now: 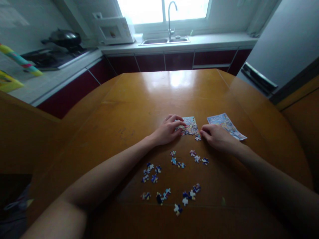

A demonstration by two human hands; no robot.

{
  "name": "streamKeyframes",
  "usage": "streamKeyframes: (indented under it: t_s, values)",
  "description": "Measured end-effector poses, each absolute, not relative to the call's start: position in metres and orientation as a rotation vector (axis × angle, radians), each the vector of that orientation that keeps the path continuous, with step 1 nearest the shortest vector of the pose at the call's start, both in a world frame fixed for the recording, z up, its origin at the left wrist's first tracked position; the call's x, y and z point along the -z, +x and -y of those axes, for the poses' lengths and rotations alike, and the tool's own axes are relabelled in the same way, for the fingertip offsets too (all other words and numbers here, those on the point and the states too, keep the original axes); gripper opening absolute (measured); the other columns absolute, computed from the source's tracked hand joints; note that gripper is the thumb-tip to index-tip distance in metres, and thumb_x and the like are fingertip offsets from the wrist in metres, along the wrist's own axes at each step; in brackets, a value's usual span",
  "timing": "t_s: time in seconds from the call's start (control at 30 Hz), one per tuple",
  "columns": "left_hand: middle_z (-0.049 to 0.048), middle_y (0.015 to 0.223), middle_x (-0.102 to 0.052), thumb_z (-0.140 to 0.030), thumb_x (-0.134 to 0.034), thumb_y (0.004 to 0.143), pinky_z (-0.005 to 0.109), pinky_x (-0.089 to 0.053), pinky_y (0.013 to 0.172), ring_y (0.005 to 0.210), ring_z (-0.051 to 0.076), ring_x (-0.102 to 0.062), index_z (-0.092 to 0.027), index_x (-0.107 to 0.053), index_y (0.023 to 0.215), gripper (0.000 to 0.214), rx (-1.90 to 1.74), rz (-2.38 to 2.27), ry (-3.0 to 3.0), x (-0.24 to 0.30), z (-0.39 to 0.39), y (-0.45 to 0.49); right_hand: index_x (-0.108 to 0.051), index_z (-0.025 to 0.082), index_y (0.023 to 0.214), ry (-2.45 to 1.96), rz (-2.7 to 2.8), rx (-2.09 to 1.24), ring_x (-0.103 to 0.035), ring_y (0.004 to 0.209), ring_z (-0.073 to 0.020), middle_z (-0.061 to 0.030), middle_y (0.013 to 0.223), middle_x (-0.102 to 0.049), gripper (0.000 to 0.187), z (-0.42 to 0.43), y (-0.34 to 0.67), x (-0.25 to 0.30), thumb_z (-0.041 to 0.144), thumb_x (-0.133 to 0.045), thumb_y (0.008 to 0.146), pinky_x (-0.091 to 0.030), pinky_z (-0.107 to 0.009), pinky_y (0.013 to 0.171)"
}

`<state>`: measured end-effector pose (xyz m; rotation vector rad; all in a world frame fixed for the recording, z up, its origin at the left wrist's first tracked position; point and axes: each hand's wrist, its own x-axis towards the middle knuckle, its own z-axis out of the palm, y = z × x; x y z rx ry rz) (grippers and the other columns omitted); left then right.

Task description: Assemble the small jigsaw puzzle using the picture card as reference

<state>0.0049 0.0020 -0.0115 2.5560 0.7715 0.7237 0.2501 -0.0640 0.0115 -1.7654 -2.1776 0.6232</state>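
A partly joined jigsaw puzzle (190, 126) lies on the round wooden table (139, 99). My left hand (167, 130) rests at its left edge, fingers curled and fingertips pressing on the joined pieces. My right hand (217, 136) lies at the puzzle's lower right corner, fingers bent, fingertips at a single puzzle piece (197, 137) beside the joined part. Several loose puzzle pieces (174, 179) are scattered on the table nearer to me, between my forearms.
A printed picture sheet (226, 124) lies just right of the puzzle, partly under my right hand. Behind the table runs a kitchen counter with a sink (164, 40), a microwave (113, 30) and a wok on a stove (63, 39). A grey fridge (279, 46) stands at right.
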Motion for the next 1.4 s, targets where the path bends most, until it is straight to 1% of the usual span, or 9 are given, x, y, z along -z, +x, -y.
streamKeyframes:
  t_s: [0.17,0.4,0.67,0.9,1.13,1.4]
  values:
    - [0.0061,0.121,-0.06,-0.022,-0.057,0.094,0.047,-0.042,0.106,0.119,0.023,-0.049,-0.027,-0.068,0.113,0.023,-0.722,-0.769,2.55,0.0124,-0.0025,0.0049,-0.056,0.021,0.069,-1.765,2.184,-0.622,-0.057,0.067,-0.0194,-0.0075,0.073,-0.066,0.027,0.0641,0.2499,-0.0123,0.029,-0.048,0.094,-0.035,-0.031,0.061]
    - [0.0057,0.122,-0.06,-0.023,-0.056,0.094,0.048,-0.042,0.106,0.12,0.024,-0.049,-0.028,-0.068,0.112,0.023,-0.722,-0.774,2.55,0.0135,-0.003,0.0047,-0.056,0.02,0.068,-1.772,2.191,-0.608,-0.055,0.065,-0.0187,-0.007,0.071,-0.066,0.028,0.0644,0.2493,-0.0129,0.029,-0.048,0.094,-0.034,-0.03,0.059]
    - [0.0056,0.121,-0.06,-0.022,-0.057,0.094,0.045,-0.042,0.107,0.119,0.023,-0.049,-0.026,-0.069,0.112,0.021,-0.73,-0.771,2.559,0.0135,-0.0034,0.0045,-0.057,0.021,0.068,-1.782,2.169,-0.632,-0.056,0.065,-0.019,-0.0068,0.071,-0.066,0.027,0.0644,0.2491,-0.013,0.029,-0.049,0.093,-0.035,-0.031,0.06]
    - [0.0058,0.121,-0.06,-0.021,-0.058,0.093,0.046,-0.042,0.106,0.119,0.024,-0.049,-0.026,-0.068,0.112,0.022,-0.721,-0.772,2.557,0.0121,-0.0024,0.0045,-0.058,0.021,0.068,-1.776,2.159,-0.622,-0.056,0.065,-0.0192,-0.0063,0.07,-0.065,0.027,0.0647,0.2501,-0.0113,0.03,-0.049,0.093,-0.035,-0.031,0.061]
    - [0.0056,0.121,-0.06,-0.021,-0.057,0.093,0.044,-0.042,0.107,0.118,0.023,-0.049,-0.026,-0.068,0.112,0.022,-0.736,-0.765,2.562,0.0139,-0.0032,0.0052,-0.057,0.02,0.069,-1.77,2.167,-0.626,-0.055,0.064,-0.0182,-0.0065,0.071,-0.065,0.028,0.0647,0.2499,-0.0113,0.029,-0.048,0.094,-0.034,-0.031,0.06]
    - [0.0054,0.12,-0.06,-0.019,-0.058,0.092,0.045,-0.042,0.106,0.118,0.023,-0.049,-0.026,-0.068,0.111,0.023,-0.731,-0.766,2.565,0.0135,-0.0025,0.005,-0.058,0.02,0.068,-1.75,2.154,-0.622,-0.054,0.062,-0.0173,-0.0058,0.068,-0.064,0.028,0.0645,0.2499,-0.0094,0.028,-0.049,0.093,-0.033,-0.03,0.059]
